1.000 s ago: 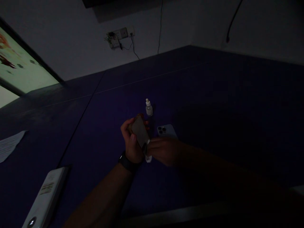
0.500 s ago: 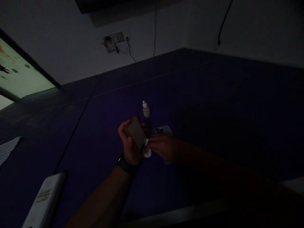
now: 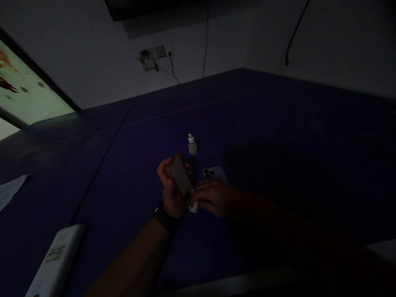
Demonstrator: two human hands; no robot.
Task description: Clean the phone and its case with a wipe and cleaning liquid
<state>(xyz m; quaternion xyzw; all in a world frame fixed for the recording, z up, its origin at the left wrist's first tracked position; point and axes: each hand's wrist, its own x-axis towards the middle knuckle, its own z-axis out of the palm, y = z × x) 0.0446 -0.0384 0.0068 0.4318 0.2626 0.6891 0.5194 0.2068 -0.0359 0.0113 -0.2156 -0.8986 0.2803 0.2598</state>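
Observation:
The room is very dark. My left hand [image 3: 170,187], with a dark watch on its wrist, grips a phone [image 3: 181,177] tilted up above the dark blue table [image 3: 278,136]. My right hand [image 3: 213,198] presses a small white cloth [image 3: 193,207] against the phone's lower end. A second, light-coloured phone [image 3: 215,173] lies camera side up on the table just behind my right hand. A small clear dropper bottle [image 3: 192,145] with a white cap stands upright a little beyond both hands.
A white flat box [image 3: 54,260] lies at the near left of the table. A sheet of paper [image 3: 9,190] rests at the left edge. A lit screen [image 3: 24,90] glows at far left. Wall sockets [image 3: 154,53] with cables sit on the back wall.
My right hand and the cloth have shifted slightly along the phone's lower end. The view has moved a little; the bottle and second phone stay in place.

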